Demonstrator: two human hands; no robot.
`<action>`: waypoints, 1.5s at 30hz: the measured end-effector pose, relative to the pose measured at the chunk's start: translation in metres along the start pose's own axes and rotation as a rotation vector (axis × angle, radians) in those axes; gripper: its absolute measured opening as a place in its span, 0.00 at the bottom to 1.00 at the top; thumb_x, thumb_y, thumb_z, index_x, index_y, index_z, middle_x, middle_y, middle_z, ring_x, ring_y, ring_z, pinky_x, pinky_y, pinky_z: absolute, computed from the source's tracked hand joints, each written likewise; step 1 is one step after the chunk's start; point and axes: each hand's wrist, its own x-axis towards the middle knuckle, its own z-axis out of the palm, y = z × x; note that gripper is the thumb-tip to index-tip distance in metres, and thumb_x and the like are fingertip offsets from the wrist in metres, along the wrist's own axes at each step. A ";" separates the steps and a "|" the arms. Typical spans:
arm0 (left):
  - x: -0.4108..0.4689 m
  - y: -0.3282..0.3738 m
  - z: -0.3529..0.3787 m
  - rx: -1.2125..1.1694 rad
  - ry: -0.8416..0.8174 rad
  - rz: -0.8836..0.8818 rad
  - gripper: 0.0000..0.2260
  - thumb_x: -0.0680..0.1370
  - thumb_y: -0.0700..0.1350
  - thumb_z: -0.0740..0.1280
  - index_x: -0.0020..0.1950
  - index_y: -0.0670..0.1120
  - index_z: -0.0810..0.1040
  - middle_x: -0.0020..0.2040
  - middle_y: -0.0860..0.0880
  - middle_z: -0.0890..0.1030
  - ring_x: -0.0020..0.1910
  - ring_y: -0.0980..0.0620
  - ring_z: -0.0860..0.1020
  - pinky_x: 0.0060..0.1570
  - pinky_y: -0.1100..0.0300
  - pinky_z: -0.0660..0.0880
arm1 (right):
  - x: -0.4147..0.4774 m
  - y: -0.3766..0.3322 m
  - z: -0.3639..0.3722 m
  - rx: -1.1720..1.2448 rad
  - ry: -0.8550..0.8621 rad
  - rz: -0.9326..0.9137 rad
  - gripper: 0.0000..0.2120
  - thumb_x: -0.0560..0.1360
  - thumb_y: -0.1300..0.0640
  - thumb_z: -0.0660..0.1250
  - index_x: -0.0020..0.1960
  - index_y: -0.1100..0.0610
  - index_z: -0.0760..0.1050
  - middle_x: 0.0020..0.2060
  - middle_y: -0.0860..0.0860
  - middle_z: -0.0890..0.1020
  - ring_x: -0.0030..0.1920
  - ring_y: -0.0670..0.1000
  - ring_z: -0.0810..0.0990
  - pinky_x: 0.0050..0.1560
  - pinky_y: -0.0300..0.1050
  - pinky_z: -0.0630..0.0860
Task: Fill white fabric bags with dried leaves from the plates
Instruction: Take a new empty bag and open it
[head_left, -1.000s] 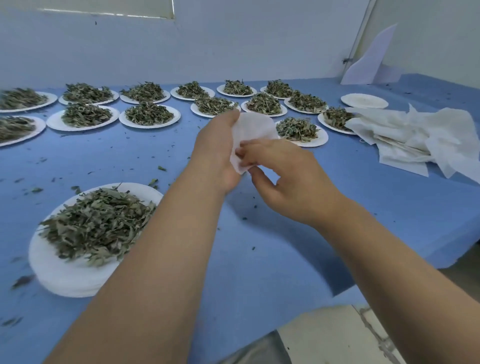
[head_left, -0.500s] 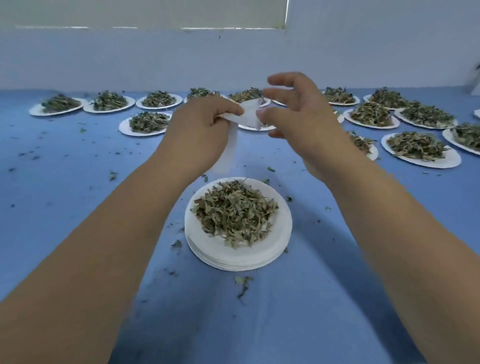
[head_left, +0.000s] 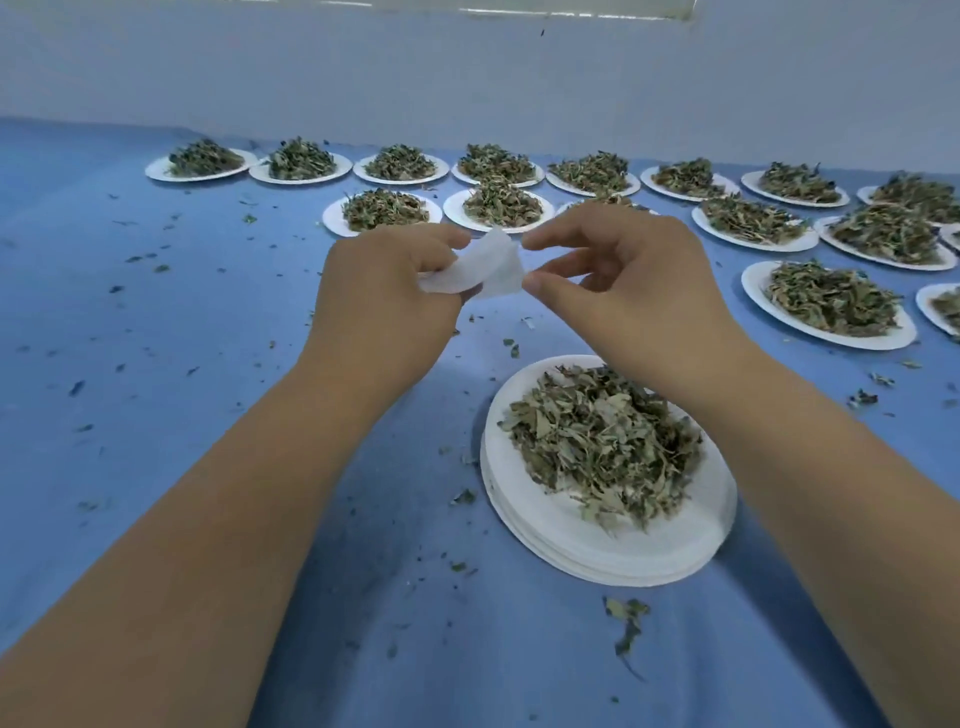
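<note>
Blue cloth over the whole tabletop, strewn with loose leaf crumbs, thickest toward 9 and 6 o'clock. Pale wall at 12 o'clock.

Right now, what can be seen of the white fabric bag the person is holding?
The white fabric bag is small, thin and soft-looking, and slightly crumpled. It hangs in the air above the blue table, beyond the nearest plate of dried leaves. The left hand grips its left end and hides part of it. The right hand pinches its right edge between thumb and index fingertip. No leaves show in it, and whether its mouth is open cannot be told.
</note>
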 end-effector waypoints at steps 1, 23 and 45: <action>0.000 0.001 0.000 -0.036 0.007 -0.009 0.19 0.73 0.41 0.75 0.27 0.56 0.74 0.50 0.64 0.84 0.49 0.60 0.81 0.38 0.68 0.75 | -0.002 0.001 0.000 -0.038 0.014 -0.025 0.07 0.75 0.59 0.74 0.51 0.48 0.83 0.48 0.39 0.85 0.46 0.40 0.84 0.48 0.42 0.80; -0.014 0.010 -0.003 -0.121 -0.337 0.033 0.31 0.71 0.47 0.74 0.68 0.63 0.64 0.62 0.68 0.71 0.60 0.71 0.69 0.50 0.71 0.67 | -0.017 -0.020 -0.001 -0.208 0.052 -0.210 0.01 0.75 0.58 0.74 0.46 0.53 0.85 0.44 0.42 0.79 0.36 0.47 0.74 0.41 0.30 0.65; -0.010 0.008 -0.003 -0.097 -0.173 -0.124 0.30 0.68 0.58 0.77 0.64 0.65 0.66 0.49 0.58 0.76 0.45 0.63 0.76 0.40 0.64 0.73 | -0.026 -0.034 0.004 0.227 0.017 0.085 0.14 0.73 0.54 0.77 0.56 0.49 0.79 0.48 0.42 0.87 0.43 0.42 0.84 0.44 0.32 0.75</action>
